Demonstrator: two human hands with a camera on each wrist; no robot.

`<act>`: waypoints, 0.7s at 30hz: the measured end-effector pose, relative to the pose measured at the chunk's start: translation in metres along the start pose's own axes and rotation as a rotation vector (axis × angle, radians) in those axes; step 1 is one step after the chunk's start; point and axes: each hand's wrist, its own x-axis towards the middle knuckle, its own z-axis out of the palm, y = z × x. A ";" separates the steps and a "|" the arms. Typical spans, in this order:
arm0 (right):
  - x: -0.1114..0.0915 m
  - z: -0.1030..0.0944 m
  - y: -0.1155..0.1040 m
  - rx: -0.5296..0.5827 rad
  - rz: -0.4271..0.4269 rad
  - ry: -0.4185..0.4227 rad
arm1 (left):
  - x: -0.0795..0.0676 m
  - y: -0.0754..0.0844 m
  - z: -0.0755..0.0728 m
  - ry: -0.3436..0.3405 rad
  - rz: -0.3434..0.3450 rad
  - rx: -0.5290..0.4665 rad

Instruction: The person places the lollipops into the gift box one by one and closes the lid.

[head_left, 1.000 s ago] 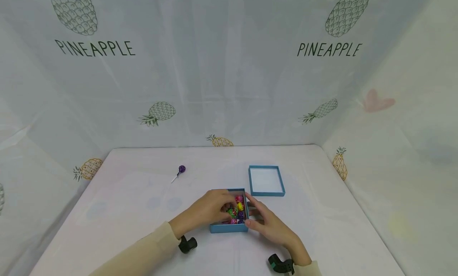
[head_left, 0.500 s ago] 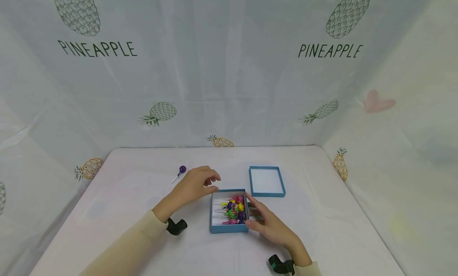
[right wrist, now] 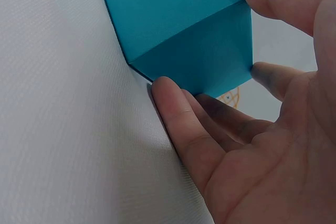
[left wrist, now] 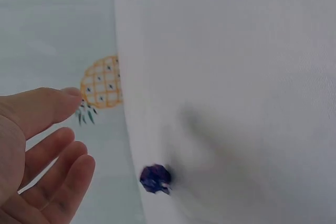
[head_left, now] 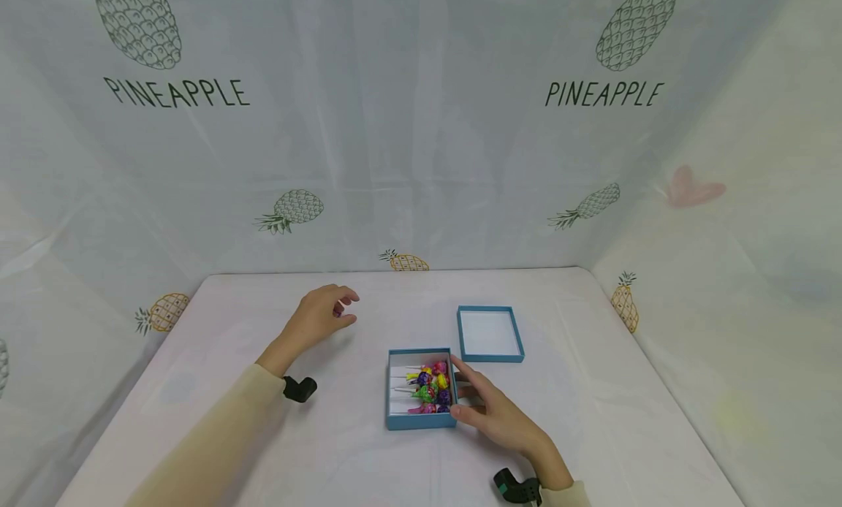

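Note:
My left hand [head_left: 317,318] hovers over the left part of the table, fingers loosely bent and nothing gripped. A purple lollipop [left wrist: 155,178] lies on the table near it, apart from the fingers in the left wrist view; in the head view the hand mostly hides it. My right hand [head_left: 490,405] rests against the right side of a blue box [head_left: 421,421], its thumb at the near corner and its fingertips along the wall. Inside the box, several wrapped lollipops [head_left: 427,394] lie with their heads to the right and white sticks to the left.
A blue-rimmed box lid [head_left: 490,358] lies inside up, behind and to the right of the box. White cloth [head_left: 368,470] covers the table. A pineapple-print curtain [head_left: 421,127] stands behind and at both sides.
My left hand has come out of the box and travelled left and away to the lone purple lollipop. The right hand and the box have stayed put.

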 end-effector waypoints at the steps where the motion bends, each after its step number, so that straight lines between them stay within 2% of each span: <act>1: 0.000 0.000 -0.001 0.002 -0.002 -0.001 | 0.000 -0.004 0.000 0.002 -0.009 -0.001; 11: -0.001 0.000 -0.001 -0.003 -0.006 0.010 | 0.002 -0.030 0.003 0.003 -0.102 -0.007; 21: -0.001 -0.001 -0.001 0.004 -0.022 -0.012 | 0.004 -0.046 0.010 -0.026 -0.138 0.022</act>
